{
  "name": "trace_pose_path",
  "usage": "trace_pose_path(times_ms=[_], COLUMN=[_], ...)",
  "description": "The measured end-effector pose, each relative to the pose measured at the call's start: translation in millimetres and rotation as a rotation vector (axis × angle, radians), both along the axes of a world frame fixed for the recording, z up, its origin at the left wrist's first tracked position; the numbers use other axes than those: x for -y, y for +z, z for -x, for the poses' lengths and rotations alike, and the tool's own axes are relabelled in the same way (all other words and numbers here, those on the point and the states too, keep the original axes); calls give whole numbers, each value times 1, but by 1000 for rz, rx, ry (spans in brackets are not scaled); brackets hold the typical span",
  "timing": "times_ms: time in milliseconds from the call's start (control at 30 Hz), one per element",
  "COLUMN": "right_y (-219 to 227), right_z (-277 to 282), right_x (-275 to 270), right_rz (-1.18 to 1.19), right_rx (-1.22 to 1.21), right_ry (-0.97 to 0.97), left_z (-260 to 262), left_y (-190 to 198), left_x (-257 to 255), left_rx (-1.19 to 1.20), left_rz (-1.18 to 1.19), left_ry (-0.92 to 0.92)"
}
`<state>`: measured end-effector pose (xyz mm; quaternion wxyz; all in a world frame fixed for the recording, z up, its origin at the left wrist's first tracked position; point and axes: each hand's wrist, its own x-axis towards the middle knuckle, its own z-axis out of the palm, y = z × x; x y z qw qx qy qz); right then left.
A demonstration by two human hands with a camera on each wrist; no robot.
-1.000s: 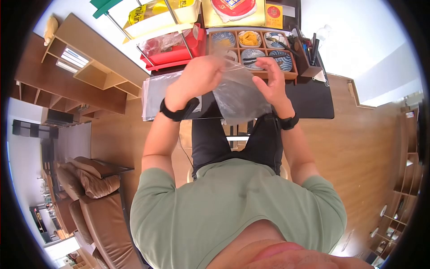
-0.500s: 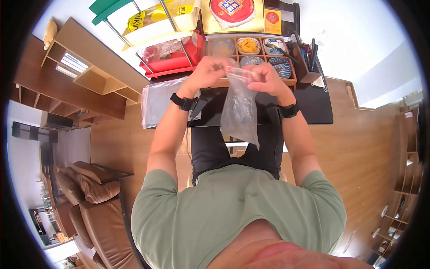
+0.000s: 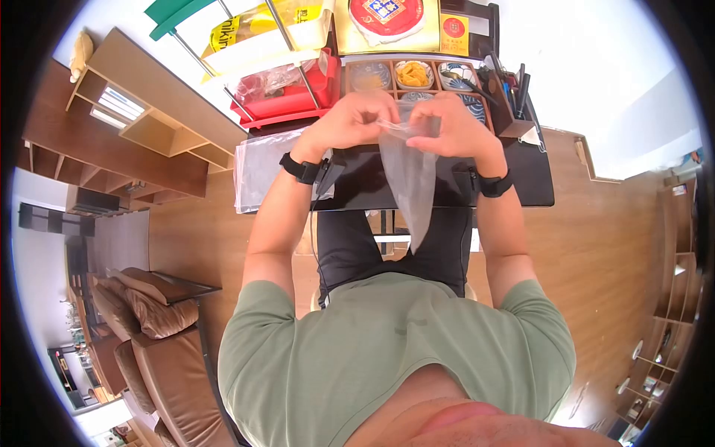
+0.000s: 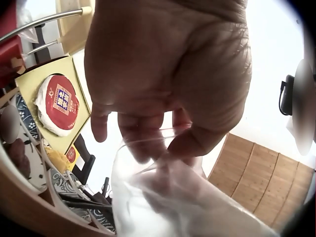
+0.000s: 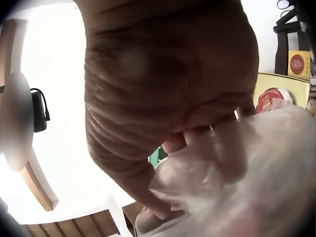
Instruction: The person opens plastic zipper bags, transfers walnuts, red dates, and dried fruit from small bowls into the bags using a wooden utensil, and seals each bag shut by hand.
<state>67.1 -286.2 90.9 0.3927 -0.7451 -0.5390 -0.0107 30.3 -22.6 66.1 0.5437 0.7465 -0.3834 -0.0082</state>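
Observation:
A clear plastic bag point(image 3: 410, 179) hangs by its mouth between both hands, its lower end narrowing to a point over the person's lap. The left hand point(image 3: 356, 121) pinches one side of the mouth between thumb and fingers. Opposite it, the right hand point(image 3: 454, 128) holds the other side, its thumb on the near edge. In the left wrist view the film of the bag point(image 4: 163, 197) spreads below the fingertips. From the right wrist the bag point(image 5: 266, 163) covers part of the fingers. A stack of flat clear bags point(image 3: 269, 175) lies left on the black table point(image 3: 357, 179).
Behind the hands stands a wooden divided tray point(image 3: 392, 74) with small patterned bowls, one holding yellow pieces point(image 3: 412, 74). A red bin point(image 3: 298, 93) sits on the left rack, a pen holder point(image 3: 512, 108) on the right. A round red-labelled package point(image 3: 386, 16) lies at the back.
Both hands have come to the bag's mouth, the right one now gripping it instead of standing apart. The bag has swung from spread and slanted to hanging narrow.

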Motion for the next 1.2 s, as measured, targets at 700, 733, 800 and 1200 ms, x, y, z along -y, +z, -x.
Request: trace_pose_path(times_ms=[700, 733, 800, 1200], right_y=[-29, -37, -60, -100], right_z=[-10, -14, -22, -14], right_x=[8, 9, 14, -4], right_rz=[-296, -296, -228, -371], right_rx=[469, 468, 164, 196], right_ry=[-297, -298, -309, -322], left_z=[5, 5, 4, 7], left_y=[-24, -29, -41, -65], left_x=[-30, -30, -30, 5], left_rx=[306, 284, 133, -159], left_rz=[-156, -94, -6, -16], left_ry=[517, 566, 547, 812])
